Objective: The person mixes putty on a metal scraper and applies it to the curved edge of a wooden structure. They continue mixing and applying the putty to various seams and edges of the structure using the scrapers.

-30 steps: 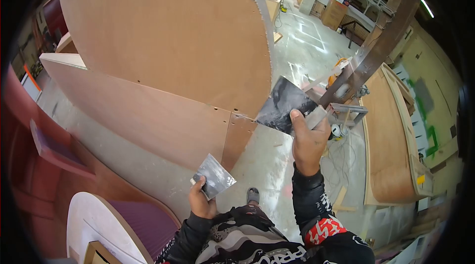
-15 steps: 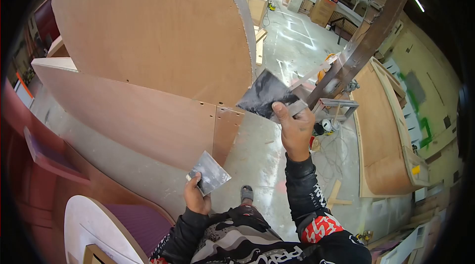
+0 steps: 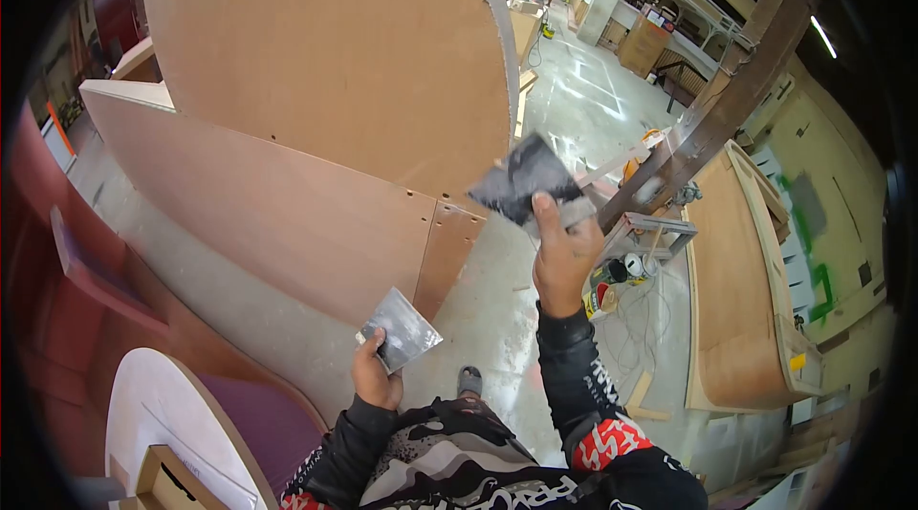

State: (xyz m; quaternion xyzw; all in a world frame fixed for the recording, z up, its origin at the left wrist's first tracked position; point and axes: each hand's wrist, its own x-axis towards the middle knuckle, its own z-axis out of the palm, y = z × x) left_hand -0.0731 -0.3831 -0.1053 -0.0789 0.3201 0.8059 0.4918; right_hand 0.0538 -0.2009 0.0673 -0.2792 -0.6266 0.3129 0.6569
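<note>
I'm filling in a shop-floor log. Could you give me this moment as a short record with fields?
Left hand: grips a grey scraper, held low
Right hand: grips a dark scraper, held higher and farther forward
Ahead: a large tan panel with a curved edge
Contact: dark scraper overlaps the panel in view; cannot tell if they touch
Right side: tins and a curved wooden piece on the floor
</note>
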